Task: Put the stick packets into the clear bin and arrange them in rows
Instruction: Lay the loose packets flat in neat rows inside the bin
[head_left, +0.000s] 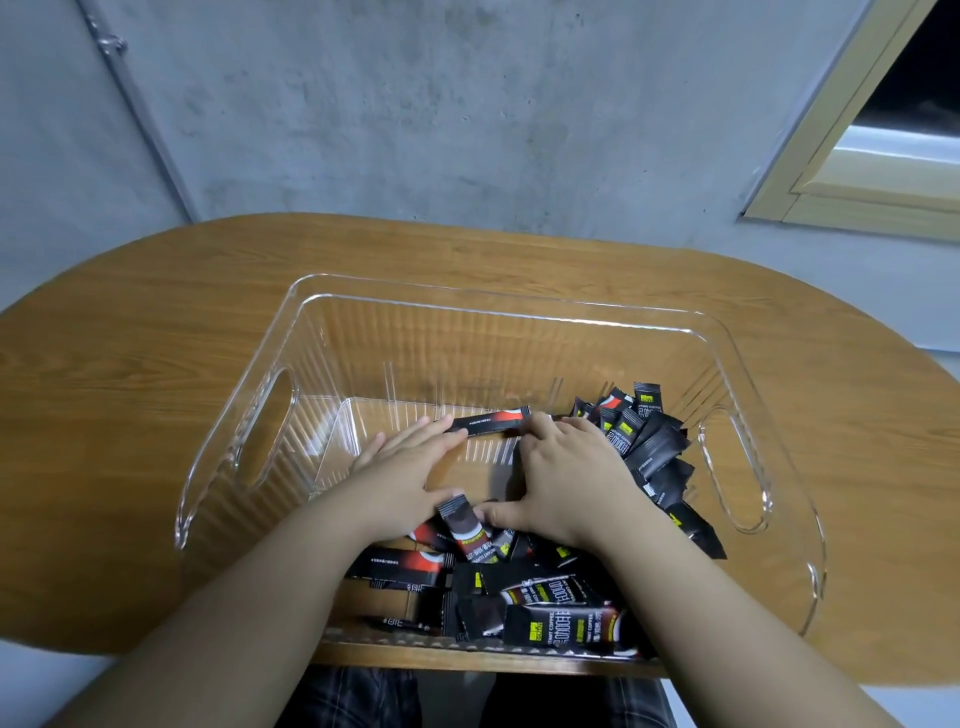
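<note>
Packets (550, 597) everywhere in this thing: skinny black stick sachets with a red-and-white swoosh and yellow label blocks, heaped loose along the near wall and up the right side of the clear bin (249, 415). One single packet (491, 421) lies flat by itself crosswise in the middle of the bin floor, and both hands are on it. Left hand (405, 467) is flat, fingers straight, fingertips touching the packet's left end. Right hand (566, 478) has its fingers curled over the right end; looks like a light pinch, though the fingertips hide the contact. Another packet (460, 522) sticks up between the two thumbs.

Bin is see-through ribbed plastic with a cut-out handle on each short side and a rounded rim, sitting on the wooden counter (130, 338). Its near edge is just about at the counter's near edge. Far-left half of the bin floor is bare, with the counter's wood grain showing through.
</note>
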